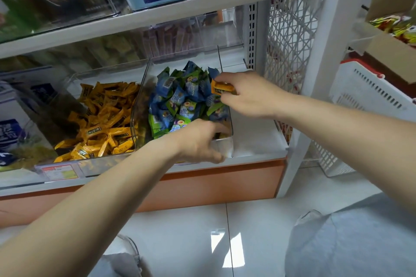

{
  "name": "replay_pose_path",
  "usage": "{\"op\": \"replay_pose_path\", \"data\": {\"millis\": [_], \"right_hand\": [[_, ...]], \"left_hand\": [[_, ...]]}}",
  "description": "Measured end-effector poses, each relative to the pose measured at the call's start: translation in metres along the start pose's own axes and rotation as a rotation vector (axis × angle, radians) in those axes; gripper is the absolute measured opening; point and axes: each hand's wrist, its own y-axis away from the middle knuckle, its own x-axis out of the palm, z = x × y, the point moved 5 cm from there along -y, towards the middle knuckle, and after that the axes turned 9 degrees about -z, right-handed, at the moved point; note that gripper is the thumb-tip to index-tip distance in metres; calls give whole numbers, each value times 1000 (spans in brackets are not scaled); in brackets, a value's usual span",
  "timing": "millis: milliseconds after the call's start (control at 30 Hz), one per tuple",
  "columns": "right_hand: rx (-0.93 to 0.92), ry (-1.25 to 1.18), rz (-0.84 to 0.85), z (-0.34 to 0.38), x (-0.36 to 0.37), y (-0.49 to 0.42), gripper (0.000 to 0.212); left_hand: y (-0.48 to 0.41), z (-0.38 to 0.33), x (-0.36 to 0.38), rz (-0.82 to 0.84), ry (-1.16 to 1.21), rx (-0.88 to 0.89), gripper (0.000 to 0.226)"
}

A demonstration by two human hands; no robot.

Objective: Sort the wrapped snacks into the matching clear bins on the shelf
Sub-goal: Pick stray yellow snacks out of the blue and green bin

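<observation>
— What's nearest?

— The left hand (198, 141), on the front rim of the right-hand clear bin (144, 81). Its fingers curl over the rim and dip into the front corner. They are blurred, so I cannot tell whether they grip anything.

— And just beyond those fingertips?

— The heap of blue-and-green snacks (182, 101), filling that bin from the fingertips back to the far wall.

— The other hand?

— The right hand (249, 94) hangs over the far right part of the heap. Thumb and fingers pinch one orange snack (221, 88) by its right end; the left end sticks out past the fingertips, above the blue-and-green wrappers.

— Where do its fellows lie?

— To the left of both sets of fingers, in the neighbouring clear bin (108, 68), which holds a pile of orange snacks (101, 119). The two bins stand side by side, walls touching or nearly so.

— Anything to the right of the fingers?

— A bare strip of white shelf (258, 141), and farther right a white slotted basket (364, 101).
</observation>
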Motion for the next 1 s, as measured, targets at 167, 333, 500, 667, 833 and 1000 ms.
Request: {"op": "replay_pose_path", "data": {"millis": [167, 333, 500, 667, 833, 1000], "right_hand": [[36, -59, 17, 0, 3, -4, 22], [72, -87, 31, -2, 5, -5, 26], [58, -101, 17, -2, 4, -5, 19], [61, -123, 35, -3, 7, -1, 13], [76, -135, 60, -4, 8, 1, 26], [74, -140, 65, -4, 8, 0, 23]], "left_hand": [[-5, 6, 6, 239, 32, -105, 97], [-9, 8, 9, 298, 71, -142, 103], [-10, 3, 3, 242, 13, -126, 88], [-3, 2, 4, 262, 67, -112, 81], [0, 3, 4, 331, 60, -110, 80], [5, 2, 2, 336, 102, -105, 78]]}}
